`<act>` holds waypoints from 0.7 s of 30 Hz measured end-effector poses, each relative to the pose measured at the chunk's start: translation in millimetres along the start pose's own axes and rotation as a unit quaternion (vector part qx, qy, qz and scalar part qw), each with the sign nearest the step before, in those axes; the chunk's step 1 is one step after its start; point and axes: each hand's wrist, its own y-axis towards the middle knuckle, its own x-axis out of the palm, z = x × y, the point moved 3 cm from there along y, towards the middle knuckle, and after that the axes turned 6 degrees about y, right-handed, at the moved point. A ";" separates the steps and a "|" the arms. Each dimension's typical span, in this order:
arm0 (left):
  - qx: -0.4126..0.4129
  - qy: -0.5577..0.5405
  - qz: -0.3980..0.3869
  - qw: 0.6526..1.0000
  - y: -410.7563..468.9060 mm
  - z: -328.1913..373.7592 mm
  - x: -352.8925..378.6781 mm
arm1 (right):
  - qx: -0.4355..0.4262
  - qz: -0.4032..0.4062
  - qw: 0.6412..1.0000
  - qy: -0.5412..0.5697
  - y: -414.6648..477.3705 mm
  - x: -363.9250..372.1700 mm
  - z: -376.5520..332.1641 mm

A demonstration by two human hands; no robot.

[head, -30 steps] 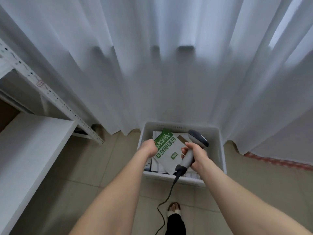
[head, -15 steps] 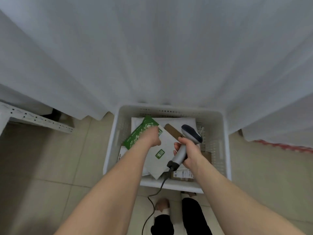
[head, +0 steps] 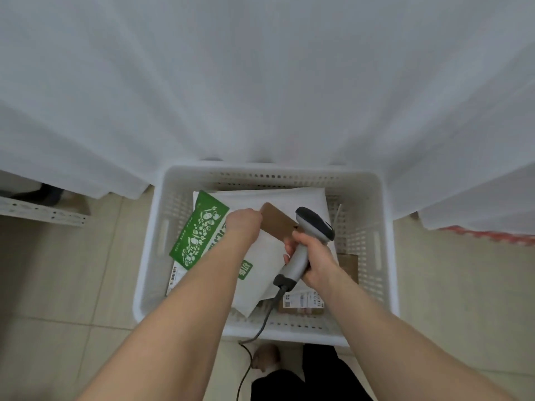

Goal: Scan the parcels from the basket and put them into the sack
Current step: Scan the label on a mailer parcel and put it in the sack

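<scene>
- While the left hand (head: 243,224) is gripping the upper edge of the green-and-white parcel (head: 199,235), the parcel is lying tilted inside the basket (head: 150,256), resting over other parcels.
- The right hand (head: 311,259) is wrapping around the handle of the scanner (head: 315,224), whose head is hanging above the basket.
- No barcode is showing on the parcel's upper face. The step is likely calling for turning the label toward the scanner, holding the parcel flat and keeping the fingers off the code.
- The cable (head: 260,325) is trailing over the near rim, where it is risking a snag.
- The sack is not appearing in view.
</scene>
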 end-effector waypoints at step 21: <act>0.058 -0.551 0.066 0.830 -271.2 -64.7 -250.2 | -0.196 -0.011 0.980 -0.016 -305.4 121.0 -68.7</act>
